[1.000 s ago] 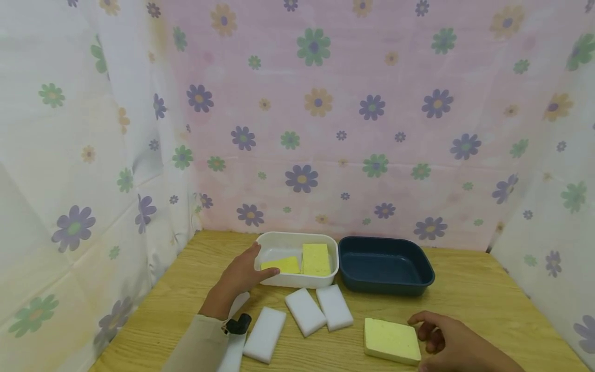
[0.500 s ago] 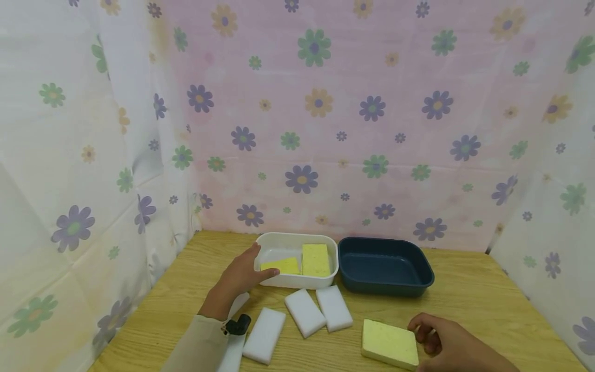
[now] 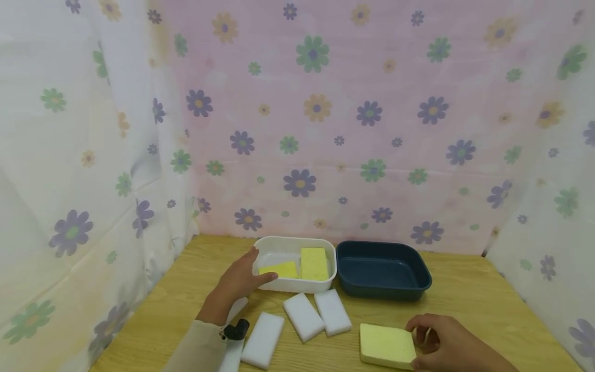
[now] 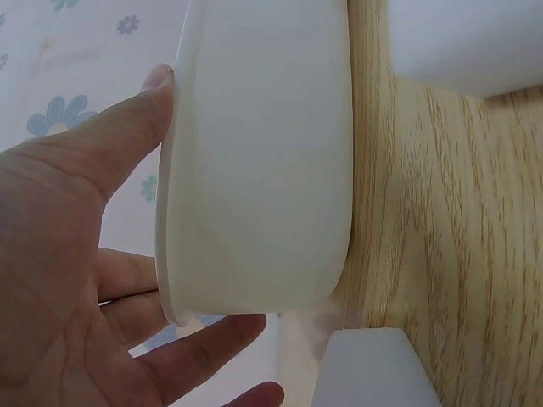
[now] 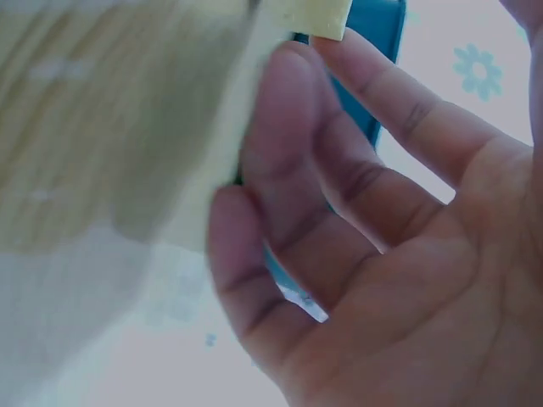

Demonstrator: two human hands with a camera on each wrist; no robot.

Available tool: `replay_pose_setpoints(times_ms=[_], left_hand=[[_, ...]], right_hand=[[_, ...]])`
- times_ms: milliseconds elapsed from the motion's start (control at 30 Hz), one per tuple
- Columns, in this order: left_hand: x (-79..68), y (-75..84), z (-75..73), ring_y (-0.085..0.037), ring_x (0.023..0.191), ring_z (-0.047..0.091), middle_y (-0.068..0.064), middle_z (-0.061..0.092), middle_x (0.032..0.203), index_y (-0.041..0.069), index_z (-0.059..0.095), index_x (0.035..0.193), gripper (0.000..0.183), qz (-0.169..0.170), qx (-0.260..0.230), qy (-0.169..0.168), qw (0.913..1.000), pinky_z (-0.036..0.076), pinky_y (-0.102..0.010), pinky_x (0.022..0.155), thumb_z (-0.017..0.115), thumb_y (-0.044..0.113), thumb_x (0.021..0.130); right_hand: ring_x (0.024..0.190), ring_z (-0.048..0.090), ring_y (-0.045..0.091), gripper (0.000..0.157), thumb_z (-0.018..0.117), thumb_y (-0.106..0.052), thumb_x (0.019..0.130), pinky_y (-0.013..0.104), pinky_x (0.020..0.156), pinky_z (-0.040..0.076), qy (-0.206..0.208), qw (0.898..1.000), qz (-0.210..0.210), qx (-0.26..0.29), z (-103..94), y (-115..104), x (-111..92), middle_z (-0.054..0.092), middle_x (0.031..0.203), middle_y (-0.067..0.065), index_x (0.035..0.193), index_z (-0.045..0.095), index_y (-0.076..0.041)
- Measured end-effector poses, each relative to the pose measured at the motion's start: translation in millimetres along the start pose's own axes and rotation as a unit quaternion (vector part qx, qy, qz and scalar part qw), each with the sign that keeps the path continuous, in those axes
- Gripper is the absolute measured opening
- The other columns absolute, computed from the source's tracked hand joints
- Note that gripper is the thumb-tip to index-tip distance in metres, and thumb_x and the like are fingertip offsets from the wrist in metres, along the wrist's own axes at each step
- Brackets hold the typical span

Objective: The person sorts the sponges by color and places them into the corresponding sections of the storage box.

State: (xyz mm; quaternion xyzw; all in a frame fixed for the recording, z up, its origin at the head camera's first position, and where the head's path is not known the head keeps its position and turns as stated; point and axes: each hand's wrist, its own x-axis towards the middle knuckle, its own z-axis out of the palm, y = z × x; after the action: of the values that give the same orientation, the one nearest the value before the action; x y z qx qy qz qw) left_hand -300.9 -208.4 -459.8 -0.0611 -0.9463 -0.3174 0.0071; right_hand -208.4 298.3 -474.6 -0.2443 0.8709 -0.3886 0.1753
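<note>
My left hand [image 3: 240,279] rests on the left end of a white container [image 3: 297,285]. Its thumb lies on the front rim, and in the left wrist view the fingers extend past the end wall [image 4: 254,186]. Two yellow sponges [image 3: 314,264] are in that container, one upright in the view and one lying along the front wall. At the front right, my right hand [image 3: 448,343] holds a thick pale yellow sponge [image 3: 387,345] by its right edge, index fingertip at the back corner and thumb at the front one. The right wrist view is blurred, with several curled fingers [image 5: 293,170] along that edge.
A dark blue container [image 3: 381,290] stands against the white one's right side, nothing visible in it. Several white sponges lie in front, one pair [image 3: 304,317] near the middle, another [image 3: 263,340] beside the left wrist. Flowered curtains [image 3: 302,129] enclose the wooden table [image 3: 483,299].
The pale yellow sponge has turned a little and shifted slightly left, my right hand moving with it. The left hand stays at the white container. The head view has tilted slightly.
</note>
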Motion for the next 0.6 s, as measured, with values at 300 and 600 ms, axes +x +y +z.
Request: replay_pose_setpoints(times_ms=[300,600], left_hand=[[0.5,-1.3,4.1,-0.044,0.154,0.027,-0.016,0.02,0.172,0.005,0.022,0.165,0.112,0.002,-0.01,-0.004,0.9999,0.031,-0.064,0.119,0.076,0.064,0.086],[-0.1,-0.9,0.9,-0.045,0.153,0.029,-0.015,0.021,0.172,0.006,0.021,0.166,0.112,-0.004,-0.002,0.001,1.0,0.032,-0.066,0.118,0.075,0.065,0.086]], right_hand=[[0.069,0.046,0.0,0.039,0.087,-0.043,0.082,0.022,0.057,0.04,0.101,0.983,-0.065,-0.137,-6.7,-21,4,0.053,0.08,-0.011,0.111,0.071,-0.022],[0.078,0.052,0.0,0.037,0.086,-0.046,0.084,0.025,0.064,0.046,0.143,0.97,-0.104,-0.166,-8.8,-35,12,0.059,0.092,-0.013,0.113,0.071,-0.028]])
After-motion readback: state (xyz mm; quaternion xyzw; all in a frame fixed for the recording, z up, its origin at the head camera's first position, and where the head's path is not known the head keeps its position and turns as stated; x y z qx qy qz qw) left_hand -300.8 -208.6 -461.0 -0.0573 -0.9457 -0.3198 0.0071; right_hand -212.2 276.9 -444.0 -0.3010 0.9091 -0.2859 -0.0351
